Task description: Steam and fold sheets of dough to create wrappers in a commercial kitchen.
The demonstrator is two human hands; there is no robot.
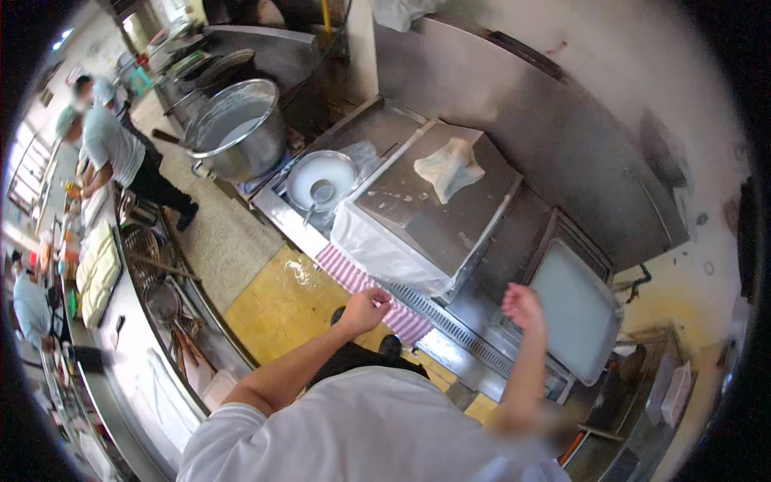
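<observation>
My left hand is half curled above a pink-and-white striped cloth on the counter's front edge; whether it holds anything cannot be told. My right hand is raised with curled fingers, left of a tray of pale liquid; its palm side is partly hidden. Ahead stands a steel box with sloping sides, a crumpled cream-coloured cloth on its top and clear plastic sheeting along its front. Left of the box, a metal bowl of whitish liquid holds a ladle.
A large metal pot with pale contents and a dark handle stands beyond the bowl. Behind the box rises a steel backsplash. At left runs a long steel counter with utensils on a lower shelf; several people in light shirts stand along that side.
</observation>
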